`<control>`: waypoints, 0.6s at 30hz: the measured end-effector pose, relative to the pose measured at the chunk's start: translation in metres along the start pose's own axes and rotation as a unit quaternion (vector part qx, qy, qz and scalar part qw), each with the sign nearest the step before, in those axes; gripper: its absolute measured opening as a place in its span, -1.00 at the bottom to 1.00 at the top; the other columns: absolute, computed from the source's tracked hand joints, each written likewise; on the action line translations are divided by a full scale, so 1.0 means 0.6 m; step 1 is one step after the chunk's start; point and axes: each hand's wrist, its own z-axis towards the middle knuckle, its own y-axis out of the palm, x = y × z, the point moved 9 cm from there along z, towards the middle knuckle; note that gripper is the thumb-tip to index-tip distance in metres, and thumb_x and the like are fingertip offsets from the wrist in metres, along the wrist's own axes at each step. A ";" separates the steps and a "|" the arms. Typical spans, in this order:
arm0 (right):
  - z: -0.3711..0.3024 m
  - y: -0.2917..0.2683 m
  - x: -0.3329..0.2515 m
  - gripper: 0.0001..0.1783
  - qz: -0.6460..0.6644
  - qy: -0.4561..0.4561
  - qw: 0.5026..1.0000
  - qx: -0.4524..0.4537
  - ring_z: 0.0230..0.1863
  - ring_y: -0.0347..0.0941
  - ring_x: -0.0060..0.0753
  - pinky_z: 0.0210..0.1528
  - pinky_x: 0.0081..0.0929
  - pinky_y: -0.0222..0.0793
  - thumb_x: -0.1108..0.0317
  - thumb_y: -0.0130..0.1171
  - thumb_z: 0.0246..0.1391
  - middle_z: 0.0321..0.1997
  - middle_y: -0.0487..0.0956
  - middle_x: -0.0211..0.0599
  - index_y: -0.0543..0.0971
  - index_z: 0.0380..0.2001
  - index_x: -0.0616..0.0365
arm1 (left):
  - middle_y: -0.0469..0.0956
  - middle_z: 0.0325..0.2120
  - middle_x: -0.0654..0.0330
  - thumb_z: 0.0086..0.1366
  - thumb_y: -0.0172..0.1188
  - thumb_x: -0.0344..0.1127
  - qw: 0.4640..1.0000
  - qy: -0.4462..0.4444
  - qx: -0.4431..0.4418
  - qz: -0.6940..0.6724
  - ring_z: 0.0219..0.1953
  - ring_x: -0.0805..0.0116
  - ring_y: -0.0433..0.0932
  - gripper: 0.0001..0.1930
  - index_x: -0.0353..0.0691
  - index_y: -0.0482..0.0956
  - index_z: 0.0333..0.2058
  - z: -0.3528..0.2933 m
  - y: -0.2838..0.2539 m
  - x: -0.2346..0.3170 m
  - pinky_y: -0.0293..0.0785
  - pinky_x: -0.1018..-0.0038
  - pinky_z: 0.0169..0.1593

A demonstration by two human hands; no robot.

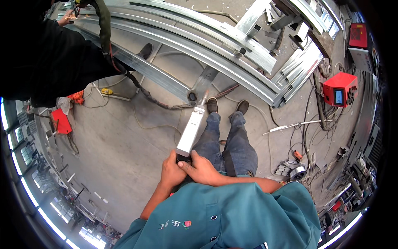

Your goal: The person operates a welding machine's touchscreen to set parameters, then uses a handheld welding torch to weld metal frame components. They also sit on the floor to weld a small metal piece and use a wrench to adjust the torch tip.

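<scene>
A hand-held welding gun (190, 132) with a boxy silver-white body and a narrow copper-coloured tip points away from my waist. My left hand (171, 171) is wrapped round its dark rear grip. Against it, my right hand (202, 167) closes on the same grip from the other side, thumb resting across. The gun's tip shows close to the end of a galvanized steel channel (166, 81) and a short crosspiece (205, 78) near my feet. Whether tip and metal touch, I cannot tell. Most of the grip is hidden by my fingers.
Long steel profiles (195, 39) stretch across the far side. At upper left another person's hand (65, 18) is beside sparks, with a thick sleeved cable (103, 29) hanging near. A red machine with a screen (340, 90) stands right, among cables. A wire spool (297, 173) lies lower right.
</scene>
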 end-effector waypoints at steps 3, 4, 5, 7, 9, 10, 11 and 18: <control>-0.009 -0.001 0.006 -0.25 0.027 -0.012 1.000 -0.009 0.02 0.60 0.31 0.09 -0.03 0.49 -0.08 0.10 0.32 -0.07 0.65 0.29 0.34 0.23 0.43 | 0.69 -0.22 -0.17 0.16 0.44 -0.28 0.999 0.033 0.029 0.003 -0.17 -0.22 0.70 -0.44 -0.33 0.49 0.10 -0.015 -0.003 0.025 0.61 0.08 -0.14; -0.012 -0.004 0.002 -0.25 0.028 -0.018 0.999 -0.009 0.05 0.60 0.29 0.11 -0.06 0.49 -0.07 0.09 0.32 -0.03 0.65 0.27 0.34 0.25 0.42 | 0.69 -0.20 -0.17 0.16 0.44 -0.30 0.998 0.026 0.056 0.003 -0.17 -0.21 0.70 -0.40 -0.33 0.47 0.15 -0.015 -0.010 0.023 0.62 0.09 -0.13; -0.016 -0.008 -0.004 -0.25 0.029 -0.024 0.999 -0.010 0.07 0.60 0.26 0.12 -0.09 0.49 -0.07 0.09 0.33 0.00 0.65 0.26 0.34 0.26 0.42 | 0.69 -0.19 -0.16 0.15 0.44 -0.32 0.996 0.019 0.084 0.002 -0.17 -0.21 0.70 -0.36 -0.34 0.45 0.19 -0.016 -0.016 0.020 0.62 0.10 -0.13; -0.020 -0.009 -0.008 -0.25 0.047 -0.041 0.998 -0.007 0.11 0.59 0.21 0.16 -0.13 0.48 -0.07 0.07 0.34 0.06 0.64 0.23 0.34 0.28 0.40 | 0.67 -0.09 -0.14 0.14 0.44 -0.37 0.989 0.014 0.143 0.019 -0.13 -0.18 0.70 -0.29 -0.36 0.39 0.26 -0.014 -0.037 0.026 0.61 0.09 -0.07; -0.021 -0.003 -0.002 -0.26 0.080 -0.064 0.995 0.003 0.15 0.58 0.18 0.19 -0.16 0.46 -0.06 0.06 0.35 0.11 0.63 0.20 0.34 0.31 0.39 | 0.65 -0.04 -0.16 0.12 0.45 -0.35 0.986 -0.007 0.161 0.051 -0.10 -0.18 0.69 -0.25 -0.36 0.37 0.28 -0.003 -0.046 0.032 0.60 0.08 -0.04; -0.021 -0.003 0.002 -0.27 0.065 -0.054 0.996 0.004 0.16 0.58 0.16 0.20 -0.16 0.46 -0.05 0.06 0.36 0.12 0.62 0.19 0.34 0.31 0.38 | 0.64 -0.02 -0.16 0.11 0.46 -0.34 0.983 -0.018 0.170 0.067 -0.08 -0.18 0.68 -0.23 -0.35 0.36 0.29 0.000 -0.052 0.035 0.60 0.08 -0.02; -0.022 -0.004 0.007 -0.27 0.051 -0.045 0.998 0.005 0.16 0.58 0.14 0.21 -0.17 0.46 -0.05 0.06 0.37 0.13 0.62 0.18 0.34 0.31 0.38 | 0.61 0.02 -0.16 0.07 0.47 -0.31 0.985 0.014 0.120 0.122 -0.05 -0.21 0.66 -0.19 -0.31 0.35 0.31 0.006 -0.046 0.045 0.58 0.07 0.01; -0.026 -0.009 0.027 -0.29 0.099 -0.050 0.994 0.022 0.19 0.57 0.08 0.24 -0.21 0.45 -0.07 0.05 0.39 0.19 0.59 0.16 0.36 0.30 0.35 | 0.64 -0.10 -0.12 0.04 0.43 -0.37 0.976 0.054 0.154 0.144 -0.14 -0.21 0.66 -0.20 -0.19 0.37 0.32 0.002 -0.092 0.071 0.58 -0.02 -0.11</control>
